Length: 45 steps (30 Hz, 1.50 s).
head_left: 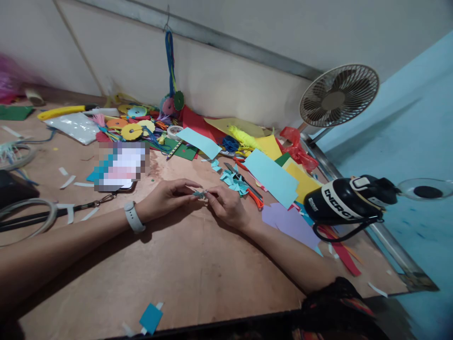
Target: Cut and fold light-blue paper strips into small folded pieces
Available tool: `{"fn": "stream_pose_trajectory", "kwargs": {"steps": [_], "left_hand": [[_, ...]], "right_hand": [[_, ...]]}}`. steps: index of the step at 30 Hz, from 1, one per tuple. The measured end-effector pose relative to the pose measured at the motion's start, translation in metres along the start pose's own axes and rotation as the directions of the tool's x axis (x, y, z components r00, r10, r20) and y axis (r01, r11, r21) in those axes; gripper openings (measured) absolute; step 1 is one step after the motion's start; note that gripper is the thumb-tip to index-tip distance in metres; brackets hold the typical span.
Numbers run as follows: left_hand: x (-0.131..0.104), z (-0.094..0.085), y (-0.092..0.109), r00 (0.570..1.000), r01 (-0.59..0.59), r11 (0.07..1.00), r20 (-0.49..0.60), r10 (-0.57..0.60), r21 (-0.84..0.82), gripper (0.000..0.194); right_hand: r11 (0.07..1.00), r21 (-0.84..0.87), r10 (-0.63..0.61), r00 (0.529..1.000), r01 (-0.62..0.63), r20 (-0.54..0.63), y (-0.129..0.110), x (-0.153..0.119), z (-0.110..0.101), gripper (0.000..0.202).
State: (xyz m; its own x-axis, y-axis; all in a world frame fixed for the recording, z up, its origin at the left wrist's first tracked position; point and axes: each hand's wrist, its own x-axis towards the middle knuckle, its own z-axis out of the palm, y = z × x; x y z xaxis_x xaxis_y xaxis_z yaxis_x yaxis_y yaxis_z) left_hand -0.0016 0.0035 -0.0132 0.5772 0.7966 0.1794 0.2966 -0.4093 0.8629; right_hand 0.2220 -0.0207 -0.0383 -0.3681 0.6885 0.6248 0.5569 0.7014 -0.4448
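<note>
Clock: 12 is the far wall, and the small paper piece sits at the middle.
Left hand: this hand (173,194) pinches the small paper piece (199,194) between thumb and pointing finger; the tips are close together, with a little gap farther back.
Right hand: this hand (226,205) pinches the other end with thumb and finger; the rest of its fingers curl in.
Small paper piece: one, blue-gray, held over the bench (198,278) between the two hands. It is tiny and partly hidden, so its shape is hard to tell. Its long way runs roughly from 9 to 3 o'clock.
Watch: one light gray watch (133,217), on the left wrist.
Folded papers: a light blue pile (234,183), between 2 and 3 o'clock, near the right hand; too mixed up to count.
Light blue sheets: two, one (200,143) at 12 and one (272,177) between 2 and 3.
Purple paper: one sheet (288,226) in view, between 3 and 4, partly under the right arm.
Pencil: one, striped (174,150), at 11.
White tape: one roll (174,131), at 11, behind the pencil.
Phone: one, blurred (123,167), between 9 and 10.
Blue square: one (152,318), at 7, near the front edge.
Bottle: one, black (329,203), at 3, its lid end pointing to 3.
Fan: one (334,100), at 2.
</note>
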Motion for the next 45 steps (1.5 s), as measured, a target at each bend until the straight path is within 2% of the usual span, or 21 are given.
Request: {"fn": "stream_pose_trajectory", "kwargs": {"steps": [6, 16, 20, 26, 31, 39, 45], "left_hand": [[0.000, 0.001, 0.003, 1.000, 0.012, 0.999, -0.002, -0.012, 0.032, 0.039], [-0.001, 0.000, 0.004, 1.000, 0.017, 0.999, 0.005, -0.017, 0.051, 0.044], [-0.001, 0.000, 0.002, 1.000, -0.014, 0.998, 0.012, 0.013, 0.054, 0.045], [-0.002, -0.001, 0.000, 0.997, -0.077, 0.990, 0.025, 0.075, 0.115, 0.041], [-0.003, 0.000, 0.001, 0.993, -0.121, 0.982, 0.013, 0.120, 0.148, 0.039], [-0.005, 0.004, 0.001, 0.990, -0.136, 0.977, 0.002, 0.138, 0.166, 0.041], [-0.007, 0.001, 0.002, 0.983, -0.182, 0.966, 0.061, 0.174, 0.185, 0.038]], "right_hand": [[0.996, -0.021, -0.082, 0.996, 0.082, -0.019, 0.000, 0.000, 0.000, 0.016], [0.987, -0.003, -0.162, 0.987, 0.162, 0.021, 0.007, -0.001, 0.000, 0.016], [0.983, 0.002, -0.182, 0.983, 0.182, -0.025, 0.010, -0.001, 0.000, 0.014], [0.987, 0.015, -0.160, 0.987, 0.160, -0.029, 0.010, -0.002, 0.000, 0.015], [0.968, -0.063, -0.247, 0.967, 0.243, -0.068, 0.007, -0.002, -0.001, 0.012], [0.974, -0.036, -0.227, 0.974, 0.226, -0.016, 0.008, -0.004, -0.001, 0.016], [0.975, -0.007, -0.223, 0.975, 0.222, -0.001, 0.012, -0.007, 0.002, 0.016]]}}
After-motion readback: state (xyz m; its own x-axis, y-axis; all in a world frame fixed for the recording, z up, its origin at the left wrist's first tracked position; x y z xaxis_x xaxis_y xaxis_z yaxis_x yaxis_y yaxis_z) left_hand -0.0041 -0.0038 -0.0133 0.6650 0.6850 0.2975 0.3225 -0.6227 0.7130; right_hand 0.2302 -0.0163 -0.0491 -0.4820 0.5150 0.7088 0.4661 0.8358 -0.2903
